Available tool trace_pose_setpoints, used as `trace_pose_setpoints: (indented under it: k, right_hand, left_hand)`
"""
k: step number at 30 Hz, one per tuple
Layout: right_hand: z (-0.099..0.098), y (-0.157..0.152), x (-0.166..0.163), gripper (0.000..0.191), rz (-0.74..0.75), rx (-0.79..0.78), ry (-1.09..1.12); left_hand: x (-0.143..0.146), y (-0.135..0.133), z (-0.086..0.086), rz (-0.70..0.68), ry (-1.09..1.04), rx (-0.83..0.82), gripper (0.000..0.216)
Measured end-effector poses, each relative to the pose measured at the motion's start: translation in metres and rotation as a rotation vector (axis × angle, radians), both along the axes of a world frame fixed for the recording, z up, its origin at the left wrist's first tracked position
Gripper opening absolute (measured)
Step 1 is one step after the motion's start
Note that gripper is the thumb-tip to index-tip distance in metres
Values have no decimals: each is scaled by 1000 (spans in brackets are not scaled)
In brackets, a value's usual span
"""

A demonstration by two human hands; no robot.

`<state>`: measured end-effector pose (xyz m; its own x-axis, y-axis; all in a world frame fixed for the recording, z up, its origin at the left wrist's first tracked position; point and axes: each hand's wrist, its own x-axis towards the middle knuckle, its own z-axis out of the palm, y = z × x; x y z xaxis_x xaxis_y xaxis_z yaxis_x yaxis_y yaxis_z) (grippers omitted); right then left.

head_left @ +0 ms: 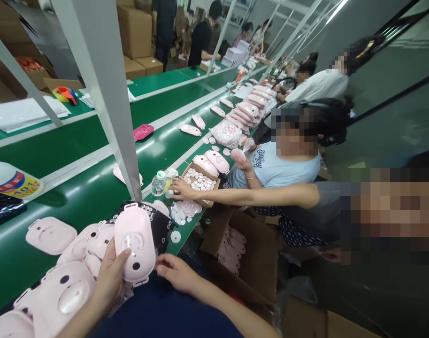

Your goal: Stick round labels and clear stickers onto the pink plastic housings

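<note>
My left hand (114,267) is closed around a pale pink plastic lid (140,234), its thumb on the front face. The lid has a clear round recess, a dark round spot and clip loops at both ends. My right hand (177,272) is beside the lid's lower right edge, fingers curled and thumb against the index finger. Anything between those fingertips is too small to make out. More pink lids (65,291) lie piled to the left of my left hand. A black sheet (161,227) with small clear rings on it lies behind the held lid.
A co-worker's arm (256,198) reaches across to a clear jar (158,184) and a carton of small white discs (200,180). A metal post (105,94) rises by the green conveyor belt (165,150). Below the table edge stands an open box (256,253) with pink lids.
</note>
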<state>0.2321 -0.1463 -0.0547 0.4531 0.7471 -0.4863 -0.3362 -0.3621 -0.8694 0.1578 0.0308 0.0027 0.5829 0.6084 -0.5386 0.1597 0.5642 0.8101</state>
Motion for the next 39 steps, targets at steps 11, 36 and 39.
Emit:
trace_pose_setpoints:
  k: [11, 36, 39]
  right_hand:
    - [64, -89, 83, 44, -1008, 77, -1065]
    - [46, -42, 112, 43, 790, -598, -876]
    - [36, -40, 145, 33, 776, -646, -932]
  left_hand:
    - [1, 7, 2, 83, -17, 9, 71]
    - [30, -18, 15, 186, 73, 89, 72]
    - [32, -32, 20, 281, 81, 94, 71]
